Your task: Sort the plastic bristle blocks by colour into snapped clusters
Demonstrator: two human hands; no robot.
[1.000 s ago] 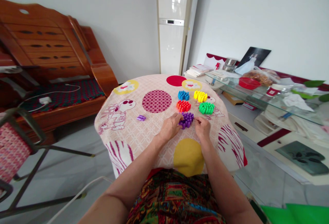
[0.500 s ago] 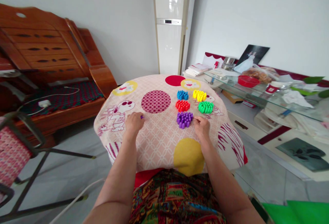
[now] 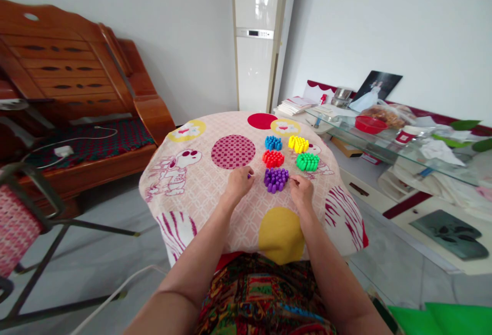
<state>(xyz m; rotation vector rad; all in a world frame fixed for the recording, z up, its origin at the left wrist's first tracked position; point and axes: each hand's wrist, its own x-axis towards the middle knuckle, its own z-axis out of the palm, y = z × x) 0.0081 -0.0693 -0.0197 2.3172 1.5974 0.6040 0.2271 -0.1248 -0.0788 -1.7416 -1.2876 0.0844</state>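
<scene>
My left hand (image 3: 240,182) is closed in a pinch, with a bit of a small purple plastic peg (image 3: 249,175) showing at the fingertips. It hovers just left of a cluster of upright purple pegs (image 3: 275,179). On the other side of that cluster, my right hand (image 3: 302,189) has its fingers drawn together close to the pegs; whatever they hold, if anything, is hidden. Behind the purple ones stand tight groups of red pegs (image 3: 273,159), green pegs (image 3: 307,161), blue pegs (image 3: 273,143) and yellow pegs (image 3: 299,144).
A patterned cloth (image 3: 238,222) covers the round table. To the right is a glass shelf (image 3: 418,153) with a red bowl (image 3: 371,124), a paper cup (image 3: 407,134) and papers. A wooden bench (image 3: 77,68) stands at the left, a metal-framed chair (image 3: 46,232) nearer.
My left hand has moved right across the cloth with the purple peg, up beside the purple cluster. My right hand has hardly moved.
</scene>
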